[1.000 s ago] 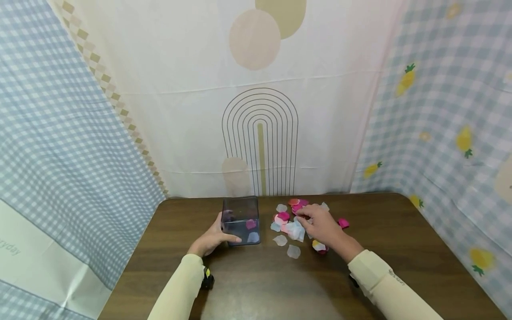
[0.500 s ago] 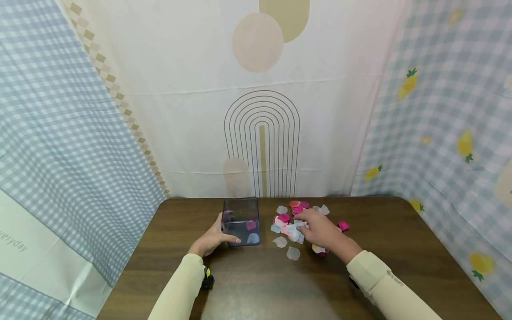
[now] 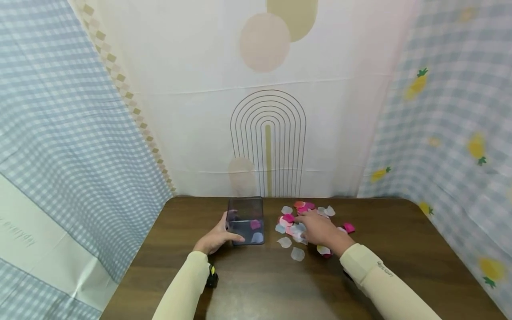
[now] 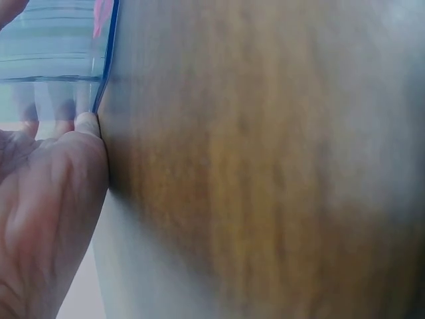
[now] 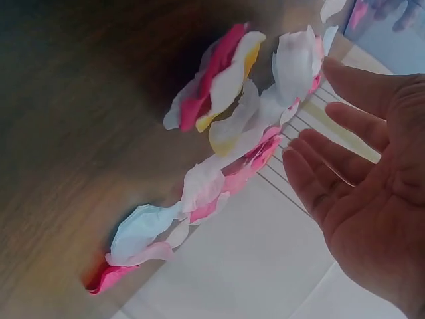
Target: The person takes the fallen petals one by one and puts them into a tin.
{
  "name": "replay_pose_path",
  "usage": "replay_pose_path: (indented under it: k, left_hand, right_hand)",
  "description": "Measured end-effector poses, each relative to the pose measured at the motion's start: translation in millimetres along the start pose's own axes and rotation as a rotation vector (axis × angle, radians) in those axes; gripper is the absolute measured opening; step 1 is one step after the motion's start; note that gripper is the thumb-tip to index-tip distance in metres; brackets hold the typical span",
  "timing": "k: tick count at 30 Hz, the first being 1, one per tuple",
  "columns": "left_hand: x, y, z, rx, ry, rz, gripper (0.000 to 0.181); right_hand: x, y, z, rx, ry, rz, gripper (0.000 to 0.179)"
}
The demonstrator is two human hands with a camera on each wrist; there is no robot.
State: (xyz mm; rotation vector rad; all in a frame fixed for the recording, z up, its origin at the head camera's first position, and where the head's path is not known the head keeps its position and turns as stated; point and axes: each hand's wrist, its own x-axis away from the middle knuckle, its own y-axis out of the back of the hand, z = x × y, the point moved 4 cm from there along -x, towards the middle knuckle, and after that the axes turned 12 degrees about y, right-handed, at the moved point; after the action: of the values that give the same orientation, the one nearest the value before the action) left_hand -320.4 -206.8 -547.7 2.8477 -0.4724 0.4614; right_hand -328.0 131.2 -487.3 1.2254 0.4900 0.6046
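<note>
My left hand [image 3: 218, 235] grips a clear, bluish plastic box [image 3: 246, 209] by its left side, thumb along the near edge. A pink petal [image 3: 255, 224] and a pale petal [image 3: 257, 238] show through the box. To the right lies a loose scatter of artificial flower petals [image 3: 288, 218] in magenta, pink, white and pale blue. Over this scatter is my right hand [image 3: 320, 229]. In the right wrist view its fingers [image 5: 345, 143] are loosely bent and the thumb stands apart, with nothing seen between them; white petals [image 5: 292, 63] lie just beyond the fingertips.
The brown wooden table [image 3: 256, 284] carries everything. Single petals [image 3: 298, 254] lie nearer the front, and a magenta petal [image 3: 349, 228] lies right of the hand. A patterned cloth [image 3: 212, 133] hangs behind the far edge, with checked cloth [image 3: 436, 155] at the right.
The head view has turned slightly left. My right hand has shifted a little left over the petals, uncovering pale ones behind it. My left hand keeps its grip on the box.
</note>
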Motion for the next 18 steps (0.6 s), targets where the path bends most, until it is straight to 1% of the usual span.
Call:
replay_pose_path:
  k: [4,9,15,18]
  left_hand:
    - [-4.7,-4.2,-1.8,0.017,-0.022,0.021,0.110]
    - [-5.1,-4.3,-0.8,0.043,-0.021,0.030,0.110]
    - [-2.8,-1.5,-0.5,0.035,-0.009,0.021,0.112]
    - [-2.0,-0.2,0.2,0.030,-0.002,0.009,0.112]
  right_hand:
    - [0.0,-3,-5,-0.001,-0.011,0.009,0.046]
    - [-5.1,-9,-11,-0.004,-0.013,0.028,0.042]
    - [-11.9,-14,-14,0.000,0.023,-0.002,0.018]
    - [-14.1,-15,-15,-0.005,0.032,-0.018,0.012]
